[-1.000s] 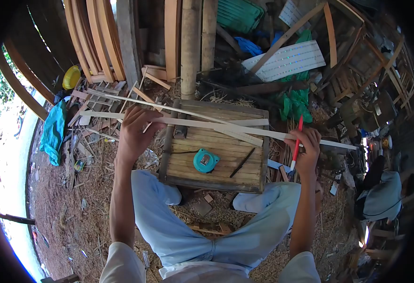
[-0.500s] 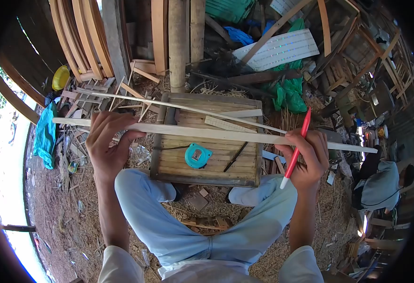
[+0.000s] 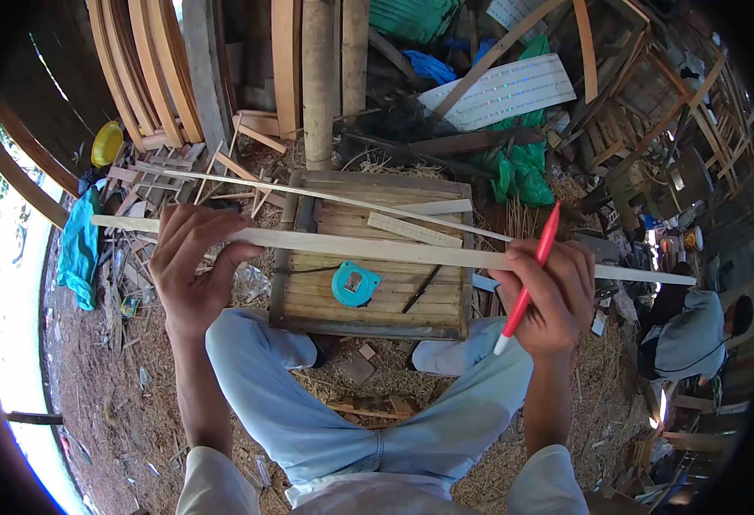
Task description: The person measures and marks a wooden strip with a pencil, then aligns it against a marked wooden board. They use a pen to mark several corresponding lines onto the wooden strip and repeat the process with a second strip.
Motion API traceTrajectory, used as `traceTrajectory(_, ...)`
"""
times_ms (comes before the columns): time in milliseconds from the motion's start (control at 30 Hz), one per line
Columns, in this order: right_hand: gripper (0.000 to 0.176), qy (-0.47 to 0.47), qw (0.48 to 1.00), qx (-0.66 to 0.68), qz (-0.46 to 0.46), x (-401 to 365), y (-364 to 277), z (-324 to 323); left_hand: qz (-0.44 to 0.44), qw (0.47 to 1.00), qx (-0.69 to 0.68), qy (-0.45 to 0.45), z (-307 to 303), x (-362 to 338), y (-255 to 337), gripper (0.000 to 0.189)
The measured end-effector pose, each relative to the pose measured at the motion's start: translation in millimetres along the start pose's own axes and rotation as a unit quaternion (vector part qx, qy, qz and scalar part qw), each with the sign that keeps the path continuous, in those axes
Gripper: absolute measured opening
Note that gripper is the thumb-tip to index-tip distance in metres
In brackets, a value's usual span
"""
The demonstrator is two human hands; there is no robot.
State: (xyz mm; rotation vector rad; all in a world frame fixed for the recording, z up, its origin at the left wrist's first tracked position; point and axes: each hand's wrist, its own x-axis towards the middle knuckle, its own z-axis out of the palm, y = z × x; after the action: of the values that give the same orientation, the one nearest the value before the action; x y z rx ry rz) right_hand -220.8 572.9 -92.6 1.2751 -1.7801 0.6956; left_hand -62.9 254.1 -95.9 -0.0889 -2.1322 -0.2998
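Observation:
A long pale wooden strip [image 3: 377,249] lies level across my view above a low slatted table [image 3: 317,313]. My left hand [image 3: 192,270] pinches it toward its left end, thumb below and fingers above. Near the other end my right hand [image 3: 553,296] grips the same strip and also keeps a red pen with a white tip [image 3: 527,290] between its fingers. Under the strip, on the table, rest a turquoise tape measure [image 3: 355,285] and a thin black stick-like piece [image 3: 422,288]. A thinner strip [image 3: 325,196] slants across the table's far side, beside a short marked strip [image 3: 420,230].
Scrap wood [image 3: 149,176] and a turquoise cloth [image 3: 81,249] lie to the left. Curved planks [image 3: 149,69] and bamboo posts [image 3: 318,86] stand behind the table. A white panel [image 3: 506,90] and green plastic [image 3: 527,167] are beyond it. Another person [image 3: 690,335] crouches at the right.
The strip has turned slightly, showing a broader face. Both hands appear a little further left, still gripping it, and the whole scene has shifted slightly left.

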Motion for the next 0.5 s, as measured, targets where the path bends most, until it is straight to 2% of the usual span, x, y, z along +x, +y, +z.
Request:
traceTrajectory(167, 0.034, 0.015, 0.999, 0.008, -0.031, 4, -5, 7, -0.006, 1.0, -0.007, -0.025, 1, 3, 9, 0.027)
traceTrajectory(367, 0.037, -0.068, 0.993, 0.046, -0.081, 2, -16, 28, 0.029, 0.998, -0.033, -0.049, 36, -2, 21, 0.025)
traceTrajectory(433, 0.035, -0.066, 0.992, 0.069, -0.081, -9, -4, 38, -0.007, 0.995, -0.054, -0.089, 44, -8, 19, 0.026)
traceTrajectory(500, 0.032, -0.091, 0.992, 0.069, -0.059, -22, 10, 46, 0.0, 0.996, -0.042, -0.08, 59, -13, 18, 0.026)
